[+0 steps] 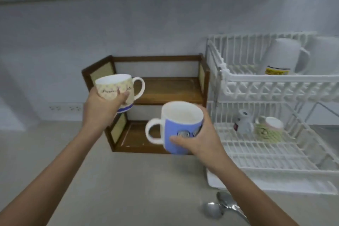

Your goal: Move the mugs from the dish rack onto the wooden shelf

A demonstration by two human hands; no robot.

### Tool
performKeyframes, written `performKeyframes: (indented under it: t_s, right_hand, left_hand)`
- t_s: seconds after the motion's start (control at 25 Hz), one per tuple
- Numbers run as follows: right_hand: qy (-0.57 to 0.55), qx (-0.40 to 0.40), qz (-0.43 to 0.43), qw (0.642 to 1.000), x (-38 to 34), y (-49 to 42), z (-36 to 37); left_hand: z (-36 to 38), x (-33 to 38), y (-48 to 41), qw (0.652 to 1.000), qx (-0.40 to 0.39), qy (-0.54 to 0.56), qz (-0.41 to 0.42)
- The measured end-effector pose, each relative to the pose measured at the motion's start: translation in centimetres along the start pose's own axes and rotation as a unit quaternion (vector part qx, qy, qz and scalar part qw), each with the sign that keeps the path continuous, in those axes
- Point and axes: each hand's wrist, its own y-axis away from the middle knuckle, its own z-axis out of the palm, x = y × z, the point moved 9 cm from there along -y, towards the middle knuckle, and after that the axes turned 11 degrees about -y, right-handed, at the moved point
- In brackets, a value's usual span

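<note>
While both hands are gripping mugs in front of the wooden shelf (165, 88), the left hand (102, 106) is clasping a cream mug (117, 90) by its upper tier, and the right hand (201, 137) is wrapping a blue mug (181, 126) before its lower tier, left of the dish rack (275, 86).

both boards of the wooden shelf (165, 90) lie bare, open at the front; its side panels close the left and right ends. the dish rack (275, 86) stands just beside its right end. two spoons (220, 207) lie near the counter's front edge.
</note>
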Motion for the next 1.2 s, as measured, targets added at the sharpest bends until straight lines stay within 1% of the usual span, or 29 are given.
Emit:
performKeyframes:
  t_s: [0.08, 0.16, 0.32, 0.44, 0.6, 0.88, 1.0, 1.08, 1.16, 1.2]
  right_hand:
    - [0.025, 0.046, -0.031, 0.998, -0.9, -4.5, 2.1]
    - [0.066, 0.094, -0.041, 0.993, -1.3, -9.3, 3.1]
    - [0.130, 0.178, -0.007, 0.976, 0.3, -16.5, 3.0]
    - [0.165, 0.199, 0.020, 0.966, 2.8, -19.2, 3.1]
    - [0.167, 0.219, 0.033, 0.961, 5.4, -20.9, 3.2]
    - [0.171, 0.209, 0.054, 0.961, 6.9, -22.1, 4.7]
    - [0.177, 0.182, 0.082, 0.964, 6.1, -21.9, 5.5]
    - [0.208, 0.155, 0.083, 0.962, 3.2, -21.4, 6.2]
    - [0.250, 0.124, 0.039, 0.959, -2.0, -20.3, 6.7]
    - [0.273, 0.101, 0.005, 0.957, -5.0, -19.4, 6.8]
  left_hand:
    - [0.4, 0.5, -3.3, 1.000, 0.000, -0.007, -0.007]
    - [1.3, 0.6, -5.6, 1.000, 0.000, 0.002, -0.006]
    - [5.2, -0.9, -9.0, 0.999, -0.029, 0.013, -0.024]
    - [7.5, -2.4, -10.8, 0.998, -0.034, -0.009, -0.048]
    - [8.9, -3.4, -12.0, 0.999, -0.018, -0.009, -0.037]
    - [9.9, -4.0, -12.8, 0.999, -0.021, -0.030, -0.021]
    - [9.6, -3.8, -12.6, 0.998, -0.036, -0.046, -0.013]
    - [8.7, -3.1, -12.1, 0.999, -0.030, -0.032, 0.007]
    - [7.0, -1.1, -10.8, 0.999, 0.020, -0.007, 0.032]
    - [6.0, 0.7, -9.7, 0.997, 0.052, -0.002, 0.058]
